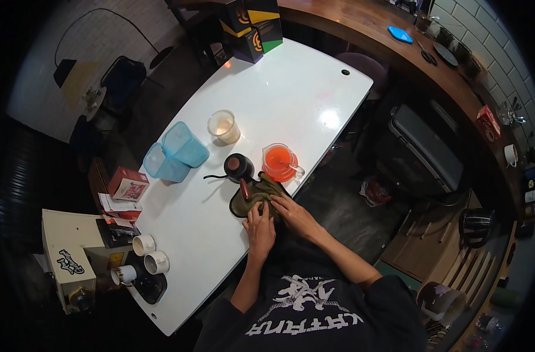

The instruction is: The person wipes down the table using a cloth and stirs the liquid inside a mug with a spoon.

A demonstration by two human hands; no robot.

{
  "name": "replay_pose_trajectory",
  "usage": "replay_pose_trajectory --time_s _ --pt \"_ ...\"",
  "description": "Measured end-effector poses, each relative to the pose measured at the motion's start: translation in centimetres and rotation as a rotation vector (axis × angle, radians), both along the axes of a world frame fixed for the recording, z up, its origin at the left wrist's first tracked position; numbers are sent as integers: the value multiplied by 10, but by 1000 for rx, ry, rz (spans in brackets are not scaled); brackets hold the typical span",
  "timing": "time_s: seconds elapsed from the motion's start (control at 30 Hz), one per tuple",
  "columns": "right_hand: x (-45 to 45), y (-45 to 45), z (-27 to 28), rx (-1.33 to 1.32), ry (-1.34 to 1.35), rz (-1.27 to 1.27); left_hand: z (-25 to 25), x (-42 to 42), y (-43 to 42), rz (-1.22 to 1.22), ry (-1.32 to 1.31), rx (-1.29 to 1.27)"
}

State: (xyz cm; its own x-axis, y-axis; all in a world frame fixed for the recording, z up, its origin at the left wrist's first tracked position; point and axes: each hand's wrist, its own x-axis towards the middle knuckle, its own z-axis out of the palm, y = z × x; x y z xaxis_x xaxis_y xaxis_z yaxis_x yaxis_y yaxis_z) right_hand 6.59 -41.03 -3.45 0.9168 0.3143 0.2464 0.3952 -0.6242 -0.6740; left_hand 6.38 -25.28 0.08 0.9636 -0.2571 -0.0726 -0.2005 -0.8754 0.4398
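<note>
Near the table's front edge, an olive-green cloth (239, 206) lies bunched up. My left hand (260, 230) is on its near side, fingers bent and gripping the fabric. From the right, my right hand (293, 216) holds the cloth too, its fingertips close to those of my left. Just beyond the cloth stands a black gooseneck kettle (237, 164), its thin spout pointing left and its reddish-brown handle reaching over the cloth. Right of the kettle is a glass jug (279, 159) of orange-red liquid with a clear handle, close to the cloth's far edge.
A clear plastic cup (224, 130) and two blue translucent containers (185, 144) stand farther back on the white table (203, 234). At left are a red box (128, 184), white cups (156, 262) and a cream machine (68, 252). Black boxes (250, 29) sit at the far end.
</note>
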Motion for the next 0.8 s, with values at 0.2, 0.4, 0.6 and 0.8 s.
replay_pose_trajectory --time_s 0.2,0.4,0.6,0.8 --pt "28 39 11 70 -51 82 5 -3 36 68 29 88" --pt "29 35 27 77 -37 126 0 13 72 149 -10 71" --pt "-7 -39 39 137 24 -230 3 34 78 136 -29 78" --pt "30 -63 49 431 83 -551 1 48 81 189 0 -24"
